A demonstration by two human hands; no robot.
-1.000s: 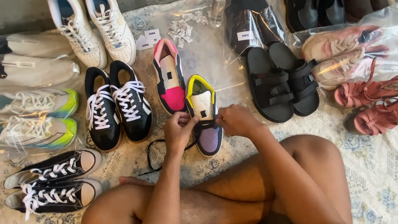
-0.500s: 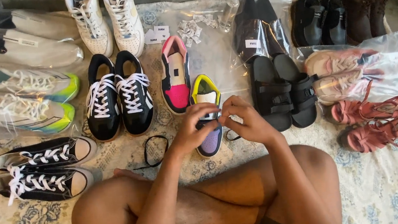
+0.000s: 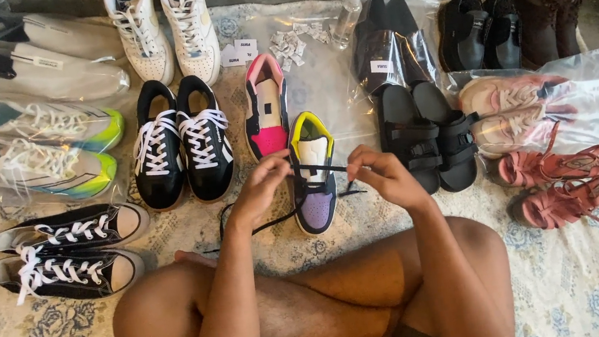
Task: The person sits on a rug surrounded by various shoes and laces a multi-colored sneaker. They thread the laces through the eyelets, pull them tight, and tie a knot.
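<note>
Two hands are pulling a black lace taut across a yellow-and-purple sneaker.

The left hand [image 3: 260, 188] is reaching forward over a bent knee, fingers pinched shut on the black lace [image 3: 326, 167]; the right hand [image 3: 380, 172] is mirroring it, also pinching the lace, which is stretching between them over the sneaker [image 3: 313, 171] lying on the patterned cloth [image 3: 594, 269] just ahead of the crossed legs. One matching pink-toned sneaker [image 3: 267, 115] is lying beside it. Around them are sitting two black lace-up sneakers [image 3: 180, 141], two black canvas shoes [image 3: 66, 250], two white sneakers [image 3: 164, 29], two black sandals [image 3: 428, 133] and two red strappy sandals [image 3: 560, 182].
</note>
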